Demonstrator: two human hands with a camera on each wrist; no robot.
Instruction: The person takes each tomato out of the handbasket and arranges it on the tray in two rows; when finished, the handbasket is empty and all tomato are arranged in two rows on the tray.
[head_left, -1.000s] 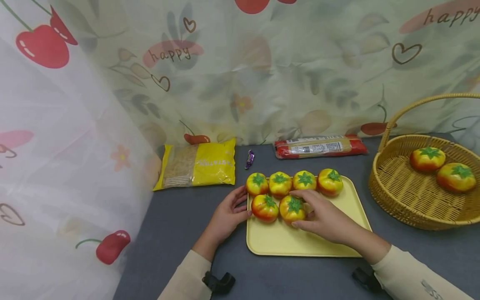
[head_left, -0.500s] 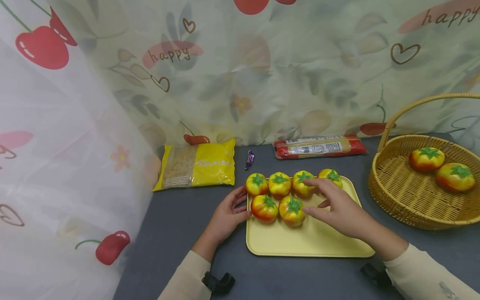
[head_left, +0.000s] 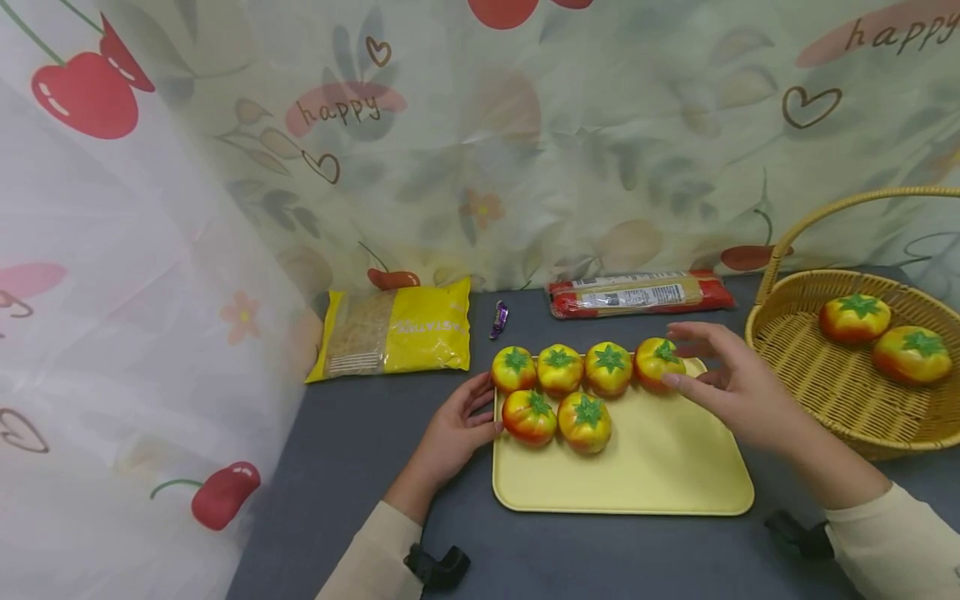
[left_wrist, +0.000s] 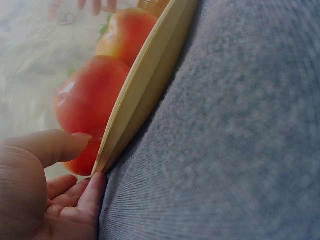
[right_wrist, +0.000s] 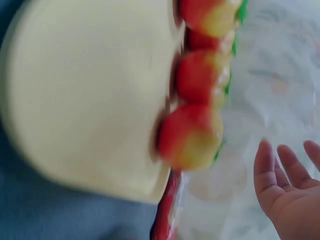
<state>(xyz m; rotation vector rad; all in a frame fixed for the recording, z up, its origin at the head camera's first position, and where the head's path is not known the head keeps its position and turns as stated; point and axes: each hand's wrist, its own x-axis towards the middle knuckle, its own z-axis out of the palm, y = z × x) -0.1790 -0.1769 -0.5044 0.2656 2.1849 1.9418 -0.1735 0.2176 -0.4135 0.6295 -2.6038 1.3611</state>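
Observation:
On the pale yellow tray (head_left: 637,475) stand several red-and-yellow tomatoes with green star-shaped tops: a back row ending in the right-hand tomato (head_left: 654,363), and two in front, including a tomato (head_left: 584,423). My left hand (head_left: 453,429) holds the tray's left edge; in the left wrist view its thumb (left_wrist: 67,144) lies over the rim and fingertips touch the edge from below. My right hand (head_left: 738,387) is over the tray's right side, between the end tomato and the basket. Its fingers are spread and hold nothing; the right wrist view shows it apart from the tomatoes.
A wicker basket (head_left: 795,417) with a tall handle stands at right, holding two tomatoes (head_left: 911,354). Behind the tray lie a yellow pasta bag (head_left: 427,329), a purple-wrapped candy (head_left: 499,319) and a red-ended noodle packet (head_left: 637,294). A printed curtain (head_left: 525,167) hangs behind.
My right hand has let go of the front tomato, which stays on the tray, and has moved right and back toward the basket. My left hand has stayed in place.

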